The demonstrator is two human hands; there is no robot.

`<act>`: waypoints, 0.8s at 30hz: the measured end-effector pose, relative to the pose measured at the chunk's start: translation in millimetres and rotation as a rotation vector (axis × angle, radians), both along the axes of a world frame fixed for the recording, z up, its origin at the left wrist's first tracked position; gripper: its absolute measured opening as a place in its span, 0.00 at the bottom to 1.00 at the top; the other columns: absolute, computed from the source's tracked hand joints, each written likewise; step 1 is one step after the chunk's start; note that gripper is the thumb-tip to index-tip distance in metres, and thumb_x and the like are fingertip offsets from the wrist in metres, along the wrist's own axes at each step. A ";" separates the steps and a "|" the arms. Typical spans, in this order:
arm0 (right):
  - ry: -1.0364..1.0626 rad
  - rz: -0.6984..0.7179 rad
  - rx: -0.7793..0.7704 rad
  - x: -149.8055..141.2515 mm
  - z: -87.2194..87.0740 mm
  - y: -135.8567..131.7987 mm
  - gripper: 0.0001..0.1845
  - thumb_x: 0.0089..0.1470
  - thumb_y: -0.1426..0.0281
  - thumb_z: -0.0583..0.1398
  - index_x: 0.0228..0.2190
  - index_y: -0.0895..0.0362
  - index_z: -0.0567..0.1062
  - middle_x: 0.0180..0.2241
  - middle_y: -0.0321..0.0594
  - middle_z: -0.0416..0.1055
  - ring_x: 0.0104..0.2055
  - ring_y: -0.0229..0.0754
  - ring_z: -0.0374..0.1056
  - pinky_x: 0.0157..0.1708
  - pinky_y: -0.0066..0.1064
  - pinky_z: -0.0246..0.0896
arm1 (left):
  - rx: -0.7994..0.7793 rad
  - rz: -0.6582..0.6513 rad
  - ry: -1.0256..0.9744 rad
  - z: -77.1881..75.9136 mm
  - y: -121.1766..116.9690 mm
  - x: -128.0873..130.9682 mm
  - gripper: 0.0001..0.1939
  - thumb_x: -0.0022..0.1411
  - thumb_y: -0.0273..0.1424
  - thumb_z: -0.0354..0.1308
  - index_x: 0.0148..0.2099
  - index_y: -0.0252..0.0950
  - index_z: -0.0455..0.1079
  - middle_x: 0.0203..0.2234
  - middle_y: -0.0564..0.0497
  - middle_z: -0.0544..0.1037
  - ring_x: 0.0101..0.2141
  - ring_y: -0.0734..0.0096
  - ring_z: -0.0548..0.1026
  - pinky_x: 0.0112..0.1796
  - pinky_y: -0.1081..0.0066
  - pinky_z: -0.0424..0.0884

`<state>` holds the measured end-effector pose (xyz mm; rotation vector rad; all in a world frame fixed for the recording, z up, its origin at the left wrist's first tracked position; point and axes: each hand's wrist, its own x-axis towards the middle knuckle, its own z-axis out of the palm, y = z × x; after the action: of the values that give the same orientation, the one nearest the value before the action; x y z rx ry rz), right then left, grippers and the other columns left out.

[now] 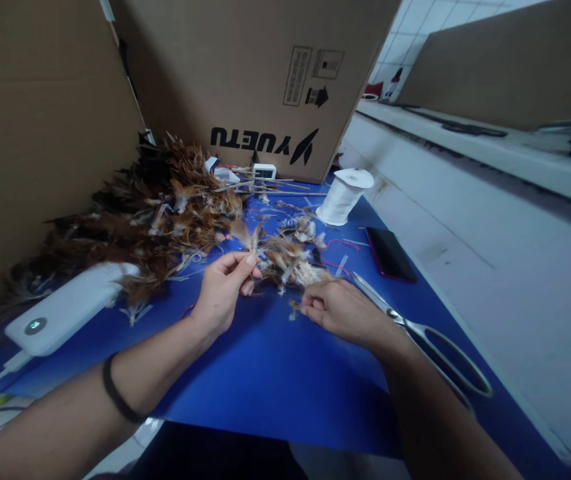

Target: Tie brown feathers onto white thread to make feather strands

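Note:
Between thumb and forefinger, my left hand (pixel 228 287) pinches a small feather (pixel 249 239) whose tip points up and away from me. My right hand (pixel 342 308) is closed just above the blue table, to the right of it. A bit of brownish feather fluff (pixel 295 308) pokes out at its fingertips. Just beyond both hands lies a small heap of brown and white feathers (pixel 288 259). Large metal scissors (pixel 418 330) lie beside my right wrist, partly under that forearm.
A big pile of brown feathers (pixel 165 200) spreads at the left, with a white power bank (pixel 70 307) in front. A white spool (pixel 344 197), a dark phone (pixel 390 253) and a small white display (pixel 264 171) sit further back. Cardboard boxes (pixel 245 73) wall the rear; a wall ledge runs right.

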<state>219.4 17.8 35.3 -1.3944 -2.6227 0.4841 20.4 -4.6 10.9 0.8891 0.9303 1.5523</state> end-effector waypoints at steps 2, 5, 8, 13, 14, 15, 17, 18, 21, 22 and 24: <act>0.075 0.039 0.066 -3.3 -0.7 -0.3 0.06 0.49 0.74 0.57 0.23 0.56 0.73 0.22 0.36 0.68 0.24 0.36 0.63 0.26 0.28 0.55 | 0.004 0.006 -0.005 0.9 0.0 -0.2 0.08 0.54 0.32 0.61 0.31 0.31 0.69 0.20 0.55 0.70 0.16 0.87 0.59 0.19 0.79 0.56; 0.240 0.145 0.198 -10.8 -5.3 -1.9 0.08 0.52 0.75 0.55 0.31 0.57 0.75 0.29 0.39 0.71 0.32 0.39 0.66 0.34 0.31 0.60 | 0.007 0.017 -0.016 1.9 0.3 -0.4 0.09 0.53 0.33 0.62 0.31 0.31 0.69 0.20 0.55 0.70 0.15 0.87 0.59 0.19 0.79 0.56; 0.316 0.278 0.284 -19.6 -11.6 -5.6 0.12 0.54 0.76 0.53 0.37 0.56 0.76 0.39 0.43 0.72 0.41 0.42 0.66 0.43 0.37 0.61 | 0.018 0.041 -0.019 2.1 1.8 -1.5 0.09 0.53 0.33 0.62 0.31 0.31 0.70 0.19 0.55 0.70 0.15 0.87 0.59 0.19 0.79 0.56; 0.229 0.379 0.333 -30.6 -19.6 -11.6 0.17 0.55 0.78 0.51 0.42 0.56 0.75 0.47 0.41 0.70 0.48 0.45 0.62 0.48 0.40 0.60 | 0.065 0.071 -0.013 2.9 5.4 -5.7 0.09 0.53 0.33 0.61 0.30 0.32 0.69 0.20 0.55 0.70 0.15 0.86 0.59 0.19 0.79 0.56; 0.214 0.383 0.333 -32.1 -20.9 -12.2 0.17 0.55 0.78 0.51 0.42 0.55 0.75 0.48 0.41 0.70 0.48 0.45 0.62 0.48 0.41 0.60 | 0.071 0.075 -0.012 3.5 5.9 -6.5 0.09 0.53 0.33 0.61 0.30 0.32 0.69 0.20 0.55 0.70 0.16 0.86 0.59 0.19 0.79 0.56; 0.198 0.384 0.326 -33.4 -22.2 -12.5 0.18 0.55 0.78 0.51 0.43 0.55 0.75 0.47 0.41 0.70 0.48 0.45 0.62 0.48 0.41 0.60 | 0.078 0.079 -0.010 4.1 6.3 -7.2 0.09 0.53 0.33 0.61 0.30 0.32 0.69 0.20 0.55 0.70 0.16 0.86 0.59 0.19 0.79 0.57; 0.166 0.382 0.304 -35.7 -24.7 -12.6 0.18 0.56 0.77 0.51 0.43 0.55 0.75 0.47 0.41 0.71 0.47 0.45 0.62 0.47 0.41 0.61 | 0.088 0.087 -0.005 5.2 6.8 -8.3 0.09 0.53 0.33 0.61 0.30 0.32 0.69 0.20 0.55 0.70 0.15 0.86 0.59 0.19 0.79 0.57; 0.154 0.380 0.293 -36.7 -25.8 -12.5 0.18 0.56 0.77 0.50 0.44 0.55 0.74 0.47 0.42 0.71 0.47 0.45 0.62 0.47 0.41 0.61 | 0.090 0.090 -0.002 5.5 7.0 -8.6 0.09 0.53 0.33 0.61 0.30 0.32 0.69 0.20 0.55 0.70 0.15 0.86 0.59 0.19 0.79 0.57; 0.145 0.378 0.272 -38.4 -27.6 -12.0 0.18 0.56 0.77 0.50 0.45 0.56 0.73 0.46 0.41 0.71 0.47 0.45 0.62 0.47 0.41 0.61 | 0.089 0.100 0.001 5.6 7.6 -9.0 0.09 0.53 0.33 0.61 0.30 0.32 0.70 0.20 0.55 0.70 0.15 0.86 0.59 0.19 0.79 0.56; 0.154 0.376 0.270 -38.3 -27.4 -11.6 0.18 0.56 0.77 0.50 0.45 0.56 0.73 0.46 0.41 0.71 0.47 0.45 0.62 0.48 0.40 0.61 | 0.089 0.102 0.002 5.2 7.9 -9.2 0.09 0.53 0.33 0.61 0.30 0.32 0.70 0.20 0.55 0.70 0.15 0.86 0.59 0.19 0.79 0.56; 0.189 0.371 0.270 -36.5 -25.7 -10.5 0.18 0.56 0.77 0.50 0.46 0.58 0.73 0.46 0.42 0.71 0.47 0.44 0.62 0.49 0.40 0.61 | 0.091 0.103 0.003 4.2 8.4 -9.6 0.08 0.53 0.33 0.61 0.30 0.32 0.70 0.20 0.55 0.70 0.15 0.86 0.59 0.19 0.79 0.57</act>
<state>182.9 7.3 9.6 -0.7492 -2.6679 0.2679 10.8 3.8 15.1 0.9203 0.9255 1.6929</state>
